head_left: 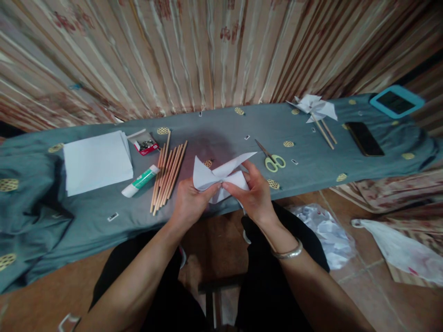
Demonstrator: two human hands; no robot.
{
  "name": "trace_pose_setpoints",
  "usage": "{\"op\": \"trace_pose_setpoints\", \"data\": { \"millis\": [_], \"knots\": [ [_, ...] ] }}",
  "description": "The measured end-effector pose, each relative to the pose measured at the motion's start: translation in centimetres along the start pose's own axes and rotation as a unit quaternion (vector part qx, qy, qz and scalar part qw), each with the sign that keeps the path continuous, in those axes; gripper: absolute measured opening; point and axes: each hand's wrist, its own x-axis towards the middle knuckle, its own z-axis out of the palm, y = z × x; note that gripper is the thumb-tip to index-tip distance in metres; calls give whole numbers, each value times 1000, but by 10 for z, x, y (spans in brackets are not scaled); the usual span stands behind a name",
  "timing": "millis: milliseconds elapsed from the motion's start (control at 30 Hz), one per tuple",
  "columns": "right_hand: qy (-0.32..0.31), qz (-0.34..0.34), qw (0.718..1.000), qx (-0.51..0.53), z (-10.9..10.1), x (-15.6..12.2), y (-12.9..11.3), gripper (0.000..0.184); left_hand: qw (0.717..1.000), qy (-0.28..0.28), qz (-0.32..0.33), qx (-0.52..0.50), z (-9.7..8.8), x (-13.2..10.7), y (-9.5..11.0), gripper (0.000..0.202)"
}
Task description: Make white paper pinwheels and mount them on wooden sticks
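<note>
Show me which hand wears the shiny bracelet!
The right hand: silvery bracelet around its wrist. The left hand, holding the same folded paper, has none.

Striped curtain [242, 60] behind cloth-covered table [216, 127]; brown tiled floor [360, 295]; dim light

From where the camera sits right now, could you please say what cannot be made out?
Head view:
Pinched spot of the folded paper: under the thumbs of the left hand and right hand.
Print on the glue stick: too small, blurred.
Far end of white plastic: cut off by the right edge.
</note>
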Motion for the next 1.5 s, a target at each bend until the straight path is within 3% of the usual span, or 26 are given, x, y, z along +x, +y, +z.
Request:
{"op": "trace_pose_setpoints", "data": {
  "millis": [867,1500],
  "knots": [
    [-38,9,999,13,-2,0,-2,40,999,-16,-36,-38,-5,5,1,24],
    [-41,47,995,71,1,1,-3,39,999,0,-27,-19,-5,5,10,18]
  ]
}}
